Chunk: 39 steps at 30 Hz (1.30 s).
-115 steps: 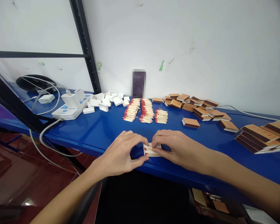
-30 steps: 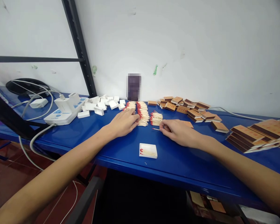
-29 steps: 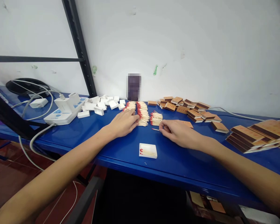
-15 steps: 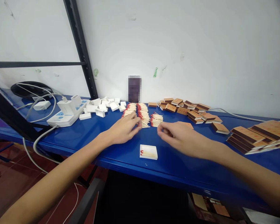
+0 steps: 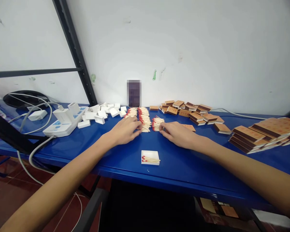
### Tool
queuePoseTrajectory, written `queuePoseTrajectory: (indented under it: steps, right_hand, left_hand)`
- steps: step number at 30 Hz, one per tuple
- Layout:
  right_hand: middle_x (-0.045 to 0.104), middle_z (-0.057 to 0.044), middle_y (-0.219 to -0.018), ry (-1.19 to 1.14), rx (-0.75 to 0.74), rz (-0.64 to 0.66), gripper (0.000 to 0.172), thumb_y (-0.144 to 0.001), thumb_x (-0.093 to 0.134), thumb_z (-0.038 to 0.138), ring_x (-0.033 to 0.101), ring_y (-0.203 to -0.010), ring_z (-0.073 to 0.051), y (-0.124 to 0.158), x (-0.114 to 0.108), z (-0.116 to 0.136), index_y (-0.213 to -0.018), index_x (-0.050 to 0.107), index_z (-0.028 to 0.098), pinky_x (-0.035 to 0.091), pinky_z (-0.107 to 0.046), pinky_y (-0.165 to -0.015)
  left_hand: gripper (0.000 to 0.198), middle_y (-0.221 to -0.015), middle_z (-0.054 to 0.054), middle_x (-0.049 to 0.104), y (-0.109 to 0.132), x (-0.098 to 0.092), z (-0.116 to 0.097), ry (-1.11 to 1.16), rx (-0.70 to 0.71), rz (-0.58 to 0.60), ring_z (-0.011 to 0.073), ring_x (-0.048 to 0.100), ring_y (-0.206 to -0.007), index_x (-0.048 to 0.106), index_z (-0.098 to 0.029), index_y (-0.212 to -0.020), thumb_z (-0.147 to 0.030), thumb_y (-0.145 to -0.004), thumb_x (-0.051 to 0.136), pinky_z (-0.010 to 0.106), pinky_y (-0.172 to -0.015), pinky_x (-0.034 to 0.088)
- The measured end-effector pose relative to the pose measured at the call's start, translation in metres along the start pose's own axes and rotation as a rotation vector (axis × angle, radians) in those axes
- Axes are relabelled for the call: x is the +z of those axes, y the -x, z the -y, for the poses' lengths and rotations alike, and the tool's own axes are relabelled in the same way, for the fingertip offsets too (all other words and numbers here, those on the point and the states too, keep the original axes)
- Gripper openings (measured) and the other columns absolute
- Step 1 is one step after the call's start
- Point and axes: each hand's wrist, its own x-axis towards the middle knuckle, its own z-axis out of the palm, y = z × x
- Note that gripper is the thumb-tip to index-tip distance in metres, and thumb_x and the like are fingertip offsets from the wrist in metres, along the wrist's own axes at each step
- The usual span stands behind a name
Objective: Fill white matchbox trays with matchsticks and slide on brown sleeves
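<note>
My left hand (image 5: 124, 130) rests on the blue table (image 5: 106, 151), fingers curled, fingertips touching the near end of the left and middle rows of red-tipped matches (image 5: 143, 117). My right hand (image 5: 177, 133) lies to the right, its fingertips pinched at the near end of the small right bunch of matches (image 5: 156, 123); what it pinches is hidden. Nearer the front edge, a white matchbox tray (image 5: 150, 158) with a few matches in it lies untouched between my forearms.
White empty trays (image 5: 103, 112) are heaped at the back left beside a white power strip (image 5: 62, 120) with cables. Brown matchbox sleeves (image 5: 193, 112) are scattered at the back right; stacked ones (image 5: 263, 133) lie far right. A dark blurred object (image 5: 133, 93) leans on the wall.
Both hands left the tray near the front edge and reached back to the match piles. In the last half second my right hand moved from above the table onto the right bunch.
</note>
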Motion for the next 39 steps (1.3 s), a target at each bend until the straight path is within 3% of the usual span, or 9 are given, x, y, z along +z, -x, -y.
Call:
queuePoseTrajectory:
  steps: [7, 11, 17, 24, 28, 35, 39]
  right_hand:
    - [0.063, -0.006, -0.08, -0.018, 0.012, 0.024, 0.014, -0.095, 0.042, 0.023, 0.053, -0.069, -0.017, 0.001, -0.003, 0.0, -0.085, 0.051, 0.02, 0.03, -0.028, -0.059]
    - [0.058, 0.0, -0.068, -0.15, -0.018, 0.009, 0.017, -0.095, 0.043, 0.027, 0.047, -0.059, -0.014, 0.018, -0.022, 0.026, -0.082, 0.051, 0.02, 0.028, -0.027, -0.056]
    - [0.05, 0.005, -0.06, -0.358, -0.129, 0.183, 0.02, -0.095, 0.044, 0.03, 0.04, -0.053, -0.011, 0.043, -0.038, 0.065, -0.078, 0.048, 0.022, 0.029, -0.025, -0.052]
    - [0.052, 0.003, -0.067, -0.365, -0.197, 0.196, 0.018, -0.096, 0.045, 0.032, 0.045, -0.061, -0.013, 0.047, -0.036, 0.064, -0.081, 0.048, 0.022, 0.031, -0.027, -0.057]
    - [0.053, 0.002, -0.072, -0.342, -0.226, 0.188, 0.015, -0.096, 0.045, 0.033, 0.046, -0.065, -0.014, 0.048, -0.034, 0.063, -0.087, 0.05, 0.022, 0.033, -0.028, -0.061]
    - [0.052, 0.002, -0.075, -0.329, -0.227, 0.14, 0.013, -0.093, 0.047, 0.029, 0.043, -0.063, -0.014, 0.048, -0.026, 0.065, -0.084, 0.04, 0.022, 0.03, -0.027, -0.06]
    - [0.048, 0.004, -0.07, -0.371, -0.216, 0.121, 0.016, -0.094, 0.047, 0.031, 0.04, -0.06, -0.013, 0.046, -0.024, 0.065, -0.083, 0.039, 0.022, 0.029, -0.027, -0.058]
  left_hand:
    - [0.021, -0.099, 0.01, 0.06, -0.003, 0.005, 0.0, -0.103, -0.004, 0.059, 0.0232, 0.057, -0.094, 0.063, -0.016, -0.099, -0.025, -0.097, 0.044, 0.036, -0.082, 0.043]
    - [0.02, -0.102, 0.009, 0.061, -0.002, 0.008, 0.001, -0.089, -0.011, 0.036, 0.0227, 0.057, -0.097, 0.06, -0.016, -0.102, -0.025, -0.098, 0.044, 0.036, -0.086, 0.043]
    - [0.024, -0.098, 0.011, 0.061, -0.002, 0.01, -0.006, -0.133, -0.032, 0.036, 0.0249, 0.058, -0.095, 0.06, -0.014, -0.098, -0.023, -0.099, 0.038, 0.039, -0.084, 0.044]
    - [0.027, -0.095, 0.012, 0.06, -0.002, 0.012, -0.007, -0.121, -0.031, 0.051, 0.0251, 0.057, -0.092, 0.058, -0.014, -0.095, -0.023, -0.1, 0.033, 0.04, -0.083, 0.044]
    - [0.024, -0.095, 0.009, 0.057, 0.007, 0.004, -0.008, 0.006, -0.01, 0.038, 0.0218, 0.054, -0.088, 0.055, -0.015, -0.092, -0.025, -0.099, 0.035, 0.037, -0.082, 0.043]
    - [0.024, -0.094, 0.005, 0.053, 0.044, -0.028, -0.023, 0.333, 0.007, 0.086, 0.0174, 0.049, -0.087, 0.053, -0.017, -0.091, -0.029, -0.101, 0.034, 0.033, -0.083, 0.043]
    - [0.025, -0.101, 0.005, 0.054, 0.056, -0.028, -0.037, 0.422, 0.018, 0.119, 0.0175, 0.05, -0.093, 0.055, -0.019, -0.099, -0.032, -0.102, 0.035, 0.034, -0.087, 0.043]
